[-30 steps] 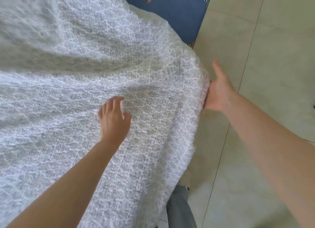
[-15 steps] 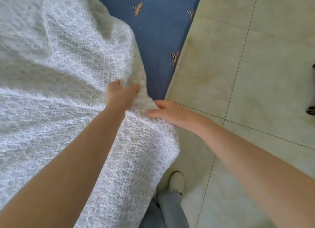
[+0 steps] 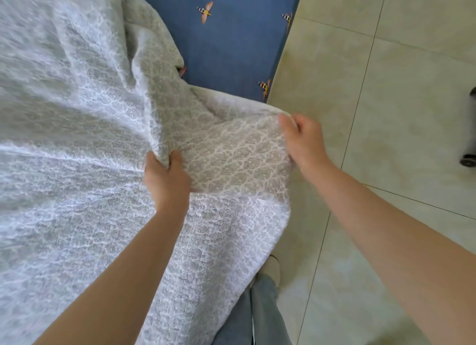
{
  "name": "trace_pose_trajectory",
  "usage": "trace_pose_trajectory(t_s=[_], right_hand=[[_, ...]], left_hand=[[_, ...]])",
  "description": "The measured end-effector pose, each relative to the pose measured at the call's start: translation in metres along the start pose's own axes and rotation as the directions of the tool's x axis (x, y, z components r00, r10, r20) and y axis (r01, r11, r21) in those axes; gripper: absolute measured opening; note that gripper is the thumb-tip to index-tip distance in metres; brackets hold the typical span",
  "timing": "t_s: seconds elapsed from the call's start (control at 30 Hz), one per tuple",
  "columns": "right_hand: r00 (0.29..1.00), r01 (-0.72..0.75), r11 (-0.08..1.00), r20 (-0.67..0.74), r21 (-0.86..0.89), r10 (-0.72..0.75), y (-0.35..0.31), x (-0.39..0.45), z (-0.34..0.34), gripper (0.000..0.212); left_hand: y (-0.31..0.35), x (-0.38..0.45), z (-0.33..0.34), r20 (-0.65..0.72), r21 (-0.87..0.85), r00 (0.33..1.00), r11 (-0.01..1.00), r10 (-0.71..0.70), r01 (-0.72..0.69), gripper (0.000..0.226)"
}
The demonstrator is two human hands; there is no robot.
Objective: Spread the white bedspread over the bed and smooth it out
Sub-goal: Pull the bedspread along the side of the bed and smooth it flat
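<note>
The white patterned bedspread (image 3: 77, 138) covers most of the bed on the left and hangs over its near edge. A strip of blue sheet with bee prints (image 3: 231, 40) shows at the top, along the bed's right side. My left hand (image 3: 166, 179) grips a bunched fold of the bedspread near the middle. My right hand (image 3: 304, 141) pinches the bedspread's edge at the bed's right side, thumb on top. The cloth between both hands is stretched flat.
Pale floor tiles (image 3: 399, 87) fill the right half. A dark wheeled object (image 3: 470, 148) sits at the right edge. My grey trouser leg (image 3: 257, 313) and a light shoe (image 3: 271, 268) stand close against the bed's side.
My right hand has moved right, drawing the bedspread's edge out over the blue sheet toward the bed's side. My left hand has kept its grip on the fold, lower in the frame.
</note>
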State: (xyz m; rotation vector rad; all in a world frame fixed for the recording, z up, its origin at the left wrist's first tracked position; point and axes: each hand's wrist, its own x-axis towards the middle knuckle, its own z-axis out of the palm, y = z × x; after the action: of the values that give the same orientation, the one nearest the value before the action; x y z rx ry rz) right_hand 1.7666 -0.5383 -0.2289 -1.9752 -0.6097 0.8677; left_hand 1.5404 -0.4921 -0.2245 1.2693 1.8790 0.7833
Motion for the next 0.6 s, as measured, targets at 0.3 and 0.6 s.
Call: trace_pose_trajectory(t_s=[0.3,0.6], right_hand=[[0.956,-0.141,0.922,0.193,-0.360,0.221,-0.006,0.031,0.033,0.033],[0.786,-0.138,0.944,0.547,-0.298,0.287,-0.072,0.036,0.090,0.071]], left_hand=[[-0.010,0.013,-0.011,0.092,0.039,0.996,0.999,0.003,-0.007,0.011],[-0.024,0.015,-0.030,0.241,0.097,0.957,0.985,-0.164,0.144,0.027]])
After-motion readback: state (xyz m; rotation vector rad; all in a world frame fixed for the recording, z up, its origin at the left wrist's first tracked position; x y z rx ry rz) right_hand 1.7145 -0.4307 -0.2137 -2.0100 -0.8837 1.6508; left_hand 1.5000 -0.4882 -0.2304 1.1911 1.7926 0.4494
